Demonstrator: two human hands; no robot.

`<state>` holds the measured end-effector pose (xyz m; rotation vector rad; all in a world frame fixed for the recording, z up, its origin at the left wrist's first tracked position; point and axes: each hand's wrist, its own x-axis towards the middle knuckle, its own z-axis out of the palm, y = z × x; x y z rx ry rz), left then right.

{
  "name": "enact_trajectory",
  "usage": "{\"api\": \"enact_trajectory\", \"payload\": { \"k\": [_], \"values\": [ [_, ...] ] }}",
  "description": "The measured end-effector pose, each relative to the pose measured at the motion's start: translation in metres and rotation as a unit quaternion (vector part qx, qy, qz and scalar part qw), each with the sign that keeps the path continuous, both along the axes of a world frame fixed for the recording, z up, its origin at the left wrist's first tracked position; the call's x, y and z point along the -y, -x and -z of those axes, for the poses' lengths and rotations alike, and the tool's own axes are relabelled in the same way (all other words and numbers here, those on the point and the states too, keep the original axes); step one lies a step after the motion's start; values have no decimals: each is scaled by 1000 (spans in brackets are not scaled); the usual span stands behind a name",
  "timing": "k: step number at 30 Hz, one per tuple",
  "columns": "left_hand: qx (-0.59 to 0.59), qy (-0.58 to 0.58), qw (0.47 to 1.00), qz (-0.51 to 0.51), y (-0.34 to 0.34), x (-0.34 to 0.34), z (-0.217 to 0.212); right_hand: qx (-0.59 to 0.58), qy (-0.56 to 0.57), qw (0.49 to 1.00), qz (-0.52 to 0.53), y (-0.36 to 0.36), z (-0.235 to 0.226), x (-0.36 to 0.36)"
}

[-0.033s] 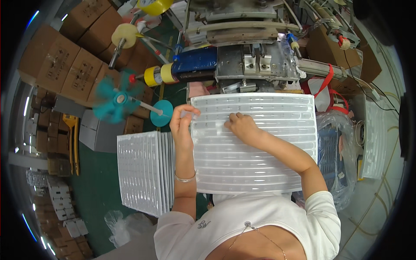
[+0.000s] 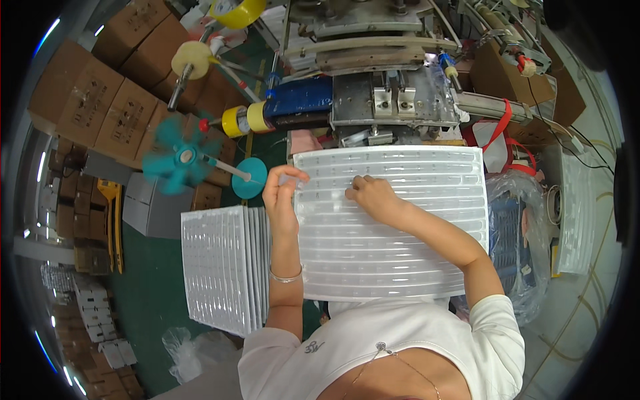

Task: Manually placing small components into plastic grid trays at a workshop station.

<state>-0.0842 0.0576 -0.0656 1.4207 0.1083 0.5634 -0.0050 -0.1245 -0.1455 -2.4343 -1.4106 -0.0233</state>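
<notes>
In front of me lies a large white tray point(image 2: 393, 260) with many long parallel ridges and shiny channels. At its upper left edge is my left hand point(image 2: 283, 193), fingers curled inward; a small clear or whitish bit seems to be at the fingertips, too small to name. My right hand point(image 2: 373, 198) rests over the tray's upper middle, its fingers bent and pressed together. What they pinch, if anything, is hidden. A pale whitish patch shows on the tray just left of the right fingertips.
Left of the tray, similar white trays point(image 2: 217, 267) stand stacked. A metal machine point(image 2: 363, 103) with tape rolls sits beyond. A turquoise fan point(image 2: 183, 157) and cardboard boxes point(image 2: 93, 100) are at left. On the right stands a blue crate point(image 2: 510, 233) in clear plastic.
</notes>
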Motion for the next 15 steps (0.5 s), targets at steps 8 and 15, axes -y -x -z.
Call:
{"api": "enact_trajectory", "payload": {
  "k": [8,15],
  "values": [
    [-10,-216,972,88,-22,29,-19,-145,-301,937,96,-35,-83,22],
    [-70,-464,882,-44,-65,46,14,-249,-392,873,151,-55,-69,59]
  ]
}}
